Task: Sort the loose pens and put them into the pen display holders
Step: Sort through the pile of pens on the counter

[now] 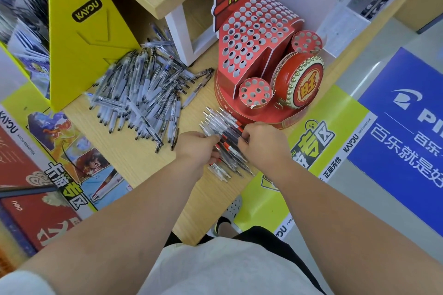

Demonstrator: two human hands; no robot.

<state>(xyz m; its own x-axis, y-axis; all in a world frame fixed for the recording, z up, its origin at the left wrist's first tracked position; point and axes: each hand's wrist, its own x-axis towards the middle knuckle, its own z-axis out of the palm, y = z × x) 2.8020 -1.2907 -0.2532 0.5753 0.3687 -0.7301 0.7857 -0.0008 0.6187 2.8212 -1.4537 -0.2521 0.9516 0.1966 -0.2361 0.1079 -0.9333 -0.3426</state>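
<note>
Together both grips — left hand (195, 148) and right hand (262, 142) — pinch one bundle of pens (226, 130).

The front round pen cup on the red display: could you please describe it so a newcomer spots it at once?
Find the red display stand on the table, right of the loose pen pile. Its front round cup sits left of the drum, before the tiered block; the other round cup sits behind the drum.

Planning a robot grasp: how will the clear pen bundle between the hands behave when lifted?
The bundle of thin clear plastic pens probably lifts light and stiff. Round and fanned, they may slide or roll from the left hand and right hand.
</note>
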